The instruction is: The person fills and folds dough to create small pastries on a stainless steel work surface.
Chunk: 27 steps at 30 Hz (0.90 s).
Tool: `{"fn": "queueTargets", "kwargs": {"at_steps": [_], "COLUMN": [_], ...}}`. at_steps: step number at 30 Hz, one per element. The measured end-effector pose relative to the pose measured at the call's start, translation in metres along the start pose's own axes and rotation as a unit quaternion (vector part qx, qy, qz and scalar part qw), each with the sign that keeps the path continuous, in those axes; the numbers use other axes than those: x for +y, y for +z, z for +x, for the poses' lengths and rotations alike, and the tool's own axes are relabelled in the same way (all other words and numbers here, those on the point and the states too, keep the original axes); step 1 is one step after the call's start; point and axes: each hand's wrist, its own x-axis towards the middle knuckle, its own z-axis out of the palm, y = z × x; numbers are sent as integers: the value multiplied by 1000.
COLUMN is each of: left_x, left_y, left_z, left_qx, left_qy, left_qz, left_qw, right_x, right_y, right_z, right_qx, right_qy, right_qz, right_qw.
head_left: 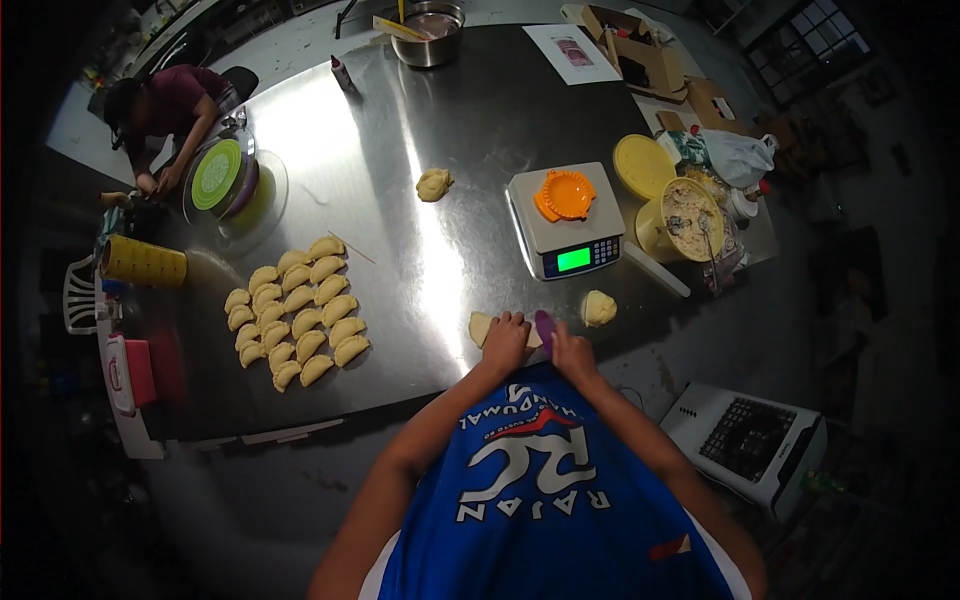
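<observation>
At the table's near edge, a piece of pale dough (480,328) lies partly under my left hand (506,342), whose fingers curl over it. My right hand (572,356) is closed around a purple dough scraper (544,330), held upright against the dough's right end. Just right of that hand sits a small dough ball (599,308). Farther out, a larger dough lump (433,184) rests on the steel. An orange dumpling mould (567,195) lies open on the digital scale (532,243), whose display glows green. Rows of crimped, half-moon dumplings (308,319) cover the left side.
A yellow tub of filling (650,228) with a spoon stands right, its yellow lid (644,167) behind. At left are a yellow measuring jug (146,262) and green-topped turntable (217,174). Another person (185,110) leans at the far-left corner. A steel bowl (428,50) sits far back.
</observation>
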Motion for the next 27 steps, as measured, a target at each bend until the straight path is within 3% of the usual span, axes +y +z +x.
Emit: {"fn": "queueTargets", "kwargs": {"at_steps": [2,6,8,10,12,18,22,27], "left_x": [0,4,8,9,6,16,26,16], "left_y": [-4,-23,-45,-76,-93,-115,-110,-95], "left_z": [-2,-1,2,14,32,145,207,236], "left_qx": [-1,-22,36,4,58,175,160,141], "left_qy": [-17,-20,-41,-51,-69,-17,-68,-54], "left_qz": [-29,-64,-146,-130,-168,-91,-32,57], "left_qw": [999,998,988,990,982,980,984,987], "right_x": [23,25,27,33,44,68,70,77], "right_y": [10,16,17,14,9,-2,-20,-15], "right_z": [-7,-6,-4,-7,-7,-22,-30,-38], "right_qx": [58,91,121,145,174,171,143,168], "right_qy": [90,111,96,108,115,138,161,149], "right_qz": [78,210,308,331,353,453,424,405], "right_qw": [991,967,939,926,912,864,880,886]}}
